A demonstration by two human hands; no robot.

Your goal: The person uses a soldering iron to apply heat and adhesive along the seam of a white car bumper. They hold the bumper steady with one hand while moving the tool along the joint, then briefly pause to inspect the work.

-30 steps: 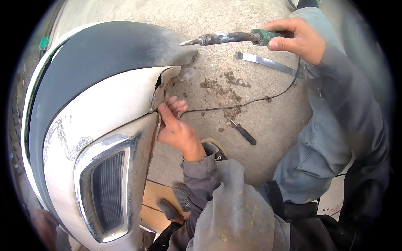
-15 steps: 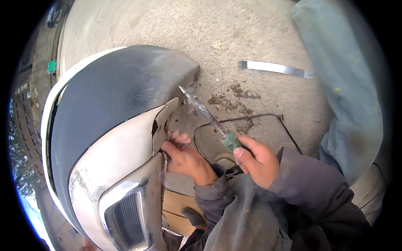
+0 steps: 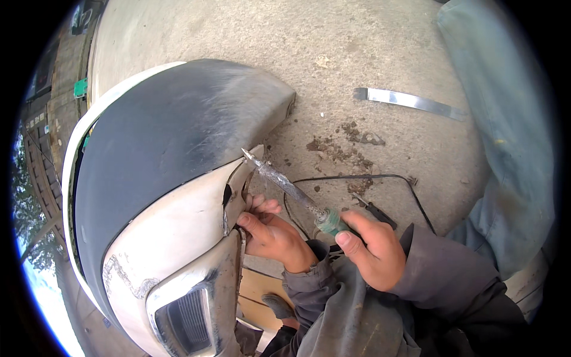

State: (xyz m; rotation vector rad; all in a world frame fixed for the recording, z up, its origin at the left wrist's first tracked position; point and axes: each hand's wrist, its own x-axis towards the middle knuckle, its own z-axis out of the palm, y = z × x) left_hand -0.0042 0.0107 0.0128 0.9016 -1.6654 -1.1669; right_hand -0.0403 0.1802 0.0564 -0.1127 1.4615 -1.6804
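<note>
A white and dark grey plastic vehicle bumper (image 3: 166, 202) with a cracked, split corner and a chrome-framed grille fills the left. My left hand (image 3: 273, 241) pinches the torn edge of its white panel from the right side, fingertips partly tucked behind it. My right hand (image 3: 372, 253) grips a soldering iron (image 3: 288, 187) by its green handle; the metal tip points up-left at the seam between the dark and white panels, touching or just short of it. A black cord (image 3: 342, 177) loops across the concrete behind my hands.
On the concrete ground (image 3: 297, 35) lie a curved metal strip (image 3: 410, 102), a screwdriver (image 3: 380, 215) and dark debris (image 3: 333, 149). A trousered leg (image 3: 499, 137) runs down the right side. A wooden board (image 3: 262, 285) with a shoe is at the bottom; trees show far left.
My right hand has come down from the upper right to beside my left hand, swinging the iron's tip onto the panel seam. My left hand still holds the edge; the view has tilted.
</note>
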